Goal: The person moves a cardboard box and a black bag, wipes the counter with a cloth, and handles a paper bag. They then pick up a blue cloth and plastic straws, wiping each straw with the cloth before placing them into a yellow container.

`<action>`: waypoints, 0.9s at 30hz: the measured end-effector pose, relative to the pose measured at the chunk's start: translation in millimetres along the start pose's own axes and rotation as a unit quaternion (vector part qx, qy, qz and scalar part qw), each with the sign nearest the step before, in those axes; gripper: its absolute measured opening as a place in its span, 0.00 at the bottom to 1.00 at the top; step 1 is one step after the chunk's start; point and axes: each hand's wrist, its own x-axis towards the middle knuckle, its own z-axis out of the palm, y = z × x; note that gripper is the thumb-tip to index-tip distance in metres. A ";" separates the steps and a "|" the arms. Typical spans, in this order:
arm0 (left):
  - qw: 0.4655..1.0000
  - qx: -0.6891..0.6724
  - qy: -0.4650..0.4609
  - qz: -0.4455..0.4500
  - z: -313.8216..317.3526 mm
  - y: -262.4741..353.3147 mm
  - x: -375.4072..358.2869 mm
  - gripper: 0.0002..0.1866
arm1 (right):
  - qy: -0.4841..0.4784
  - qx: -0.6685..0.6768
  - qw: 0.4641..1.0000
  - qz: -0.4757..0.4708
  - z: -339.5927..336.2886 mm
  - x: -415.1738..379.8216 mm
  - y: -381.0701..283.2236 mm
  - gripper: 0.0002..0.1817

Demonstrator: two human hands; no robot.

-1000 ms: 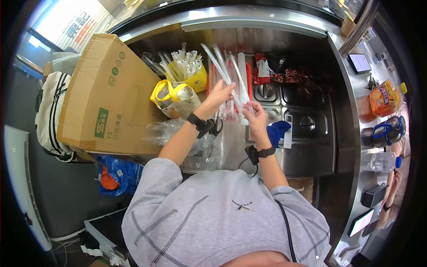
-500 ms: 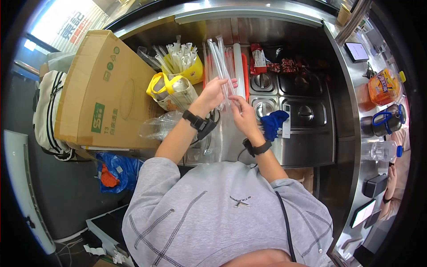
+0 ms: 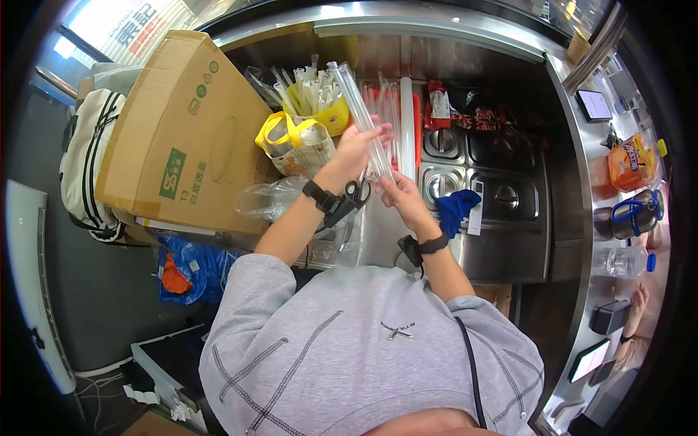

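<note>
My left hand (image 3: 359, 147) is closed round a bundle of long, clear straws (image 3: 356, 98), which leans with its top toward the upper left. At the bundle's lower end, the fingers of my right hand (image 3: 402, 198) pinch it. More clear straws (image 3: 391, 120) stand behind it, by a red tray (image 3: 416, 131). Black-handled scissors (image 3: 357, 192) lie just below my left hand, partly hidden by the wrist strap. A yellow-handled bag (image 3: 297, 149) is to the left, in front of a yellow container (image 3: 334, 116) of white-wrapped straws (image 3: 313, 89).
A large cardboard box (image 3: 185, 138) stands on the left. Lidded steel pans (image 3: 505, 198) and a blue cloth (image 3: 456, 211) are at the right. Crumpled clear plastic (image 3: 269, 200) lies by my left forearm. Bottles (image 3: 631, 163) and phones (image 3: 592, 107) line the right-hand counter.
The straw bundle now tilts further to the left at its top. Both hands have shifted slightly, still on the bundle. The scissors show more clearly, and the whole view has shifted a little.
</note>
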 end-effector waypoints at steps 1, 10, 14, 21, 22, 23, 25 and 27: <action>1.000 -0.003 0.000 0.010 -2.9 7.4 3.0 0.19 | -0.003 -0.012 1.000 -0.002 -2.9 0.3 1.9 0.12; 0.940 0.211 0.038 0.266 -20.2 95.1 10.3 0.33 | -0.026 -0.074 0.997 0.020 -14.5 -10.5 -5.0 0.13; 0.929 0.321 0.002 0.187 -24.9 109.3 4.9 0.33 | -0.032 -0.101 0.994 0.023 -15.5 -10.8 -7.0 0.13; 0.939 0.302 0.027 0.165 -28.2 91.8 9.4 0.29 | -0.023 -0.128 0.991 0.034 -11.6 -16.9 -11.3 0.16; 0.933 0.315 0.015 0.173 -26.4 89.3 7.9 0.31 | -0.024 -0.124 0.991 0.037 -12.8 -17.7 -10.4 0.16; 0.927 0.328 0.002 0.182 -24.7 87.0 6.0 0.32 | -0.025 -0.120 0.992 0.039 -14.8 -17.2 -8.8 0.17; 0.914 0.352 -0.021 0.201 -22.3 83.8 3.7 0.36 | -0.027 -0.125 0.991 0.036 -17.7 -16.9 -5.1 0.17; 0.913 0.351 -0.014 0.210 -22.9 82.5 9.5 0.35 | -0.029 -0.143 0.989 0.023 -19.8 -16.0 -3.1 0.18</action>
